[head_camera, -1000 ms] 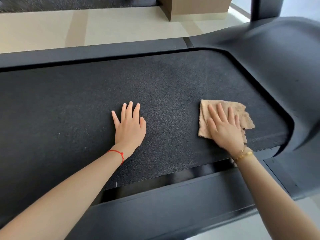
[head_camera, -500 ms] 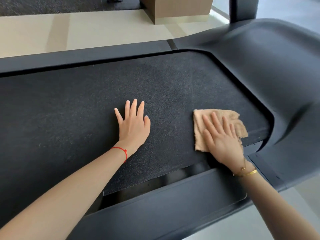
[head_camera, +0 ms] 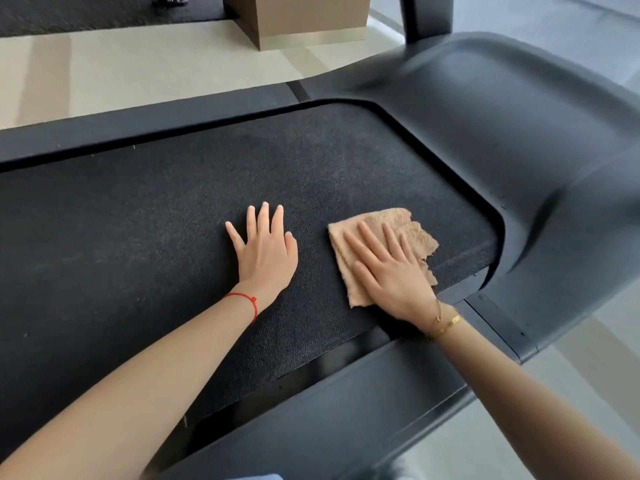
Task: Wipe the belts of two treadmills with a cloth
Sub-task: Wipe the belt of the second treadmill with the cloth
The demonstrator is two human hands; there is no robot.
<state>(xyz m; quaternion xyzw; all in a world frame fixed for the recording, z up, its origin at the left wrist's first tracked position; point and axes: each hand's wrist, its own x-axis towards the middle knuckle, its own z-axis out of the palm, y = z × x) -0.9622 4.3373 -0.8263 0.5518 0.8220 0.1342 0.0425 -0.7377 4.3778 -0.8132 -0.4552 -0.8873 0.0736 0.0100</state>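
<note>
The belt (head_camera: 156, 244) is the landmark: a dark, grainy strip running from the left edge of the view to the curved hood (head_camera: 519, 140) at its right end. Its left part is cut off by the frame, so its full length cannot be seen.

The right hand (head_camera: 391, 271) lies flat on a tan cloth (head_camera: 412, 225), fingers straight and slightly spread, palm pressing the cloth down on the belt near its right end, just short of the hood. The hand covers the middle of the cloth; only the frayed far edge, the left fold and a corner by the wrist show, so its true shape is hard to judge. A gold bracelet (head_camera: 446, 323) sits on that wrist, over the belt's near edge.

The left hand (head_camera: 266, 254) rests open on the bare belt, fingers straight and fanned, holding nothing, just to the left of the cloth and apart from it. A red string (head_camera: 247, 301) circles its wrist.

Along the belt's near side runs a dark rail (head_camera: 346, 410); both forearms cross it and hide parts of it. The far rail (head_camera: 138, 123) borders the belt's other side. Beyond it lies pale floor (head_camera: 138, 64) with a brown box (head_camera: 304, 15) whose top is cut off. A dark post (head_camera: 427, 15) rises behind the hood, also cropped. The hood's upper edge is blurred. No second treadmill can be made out.
</note>
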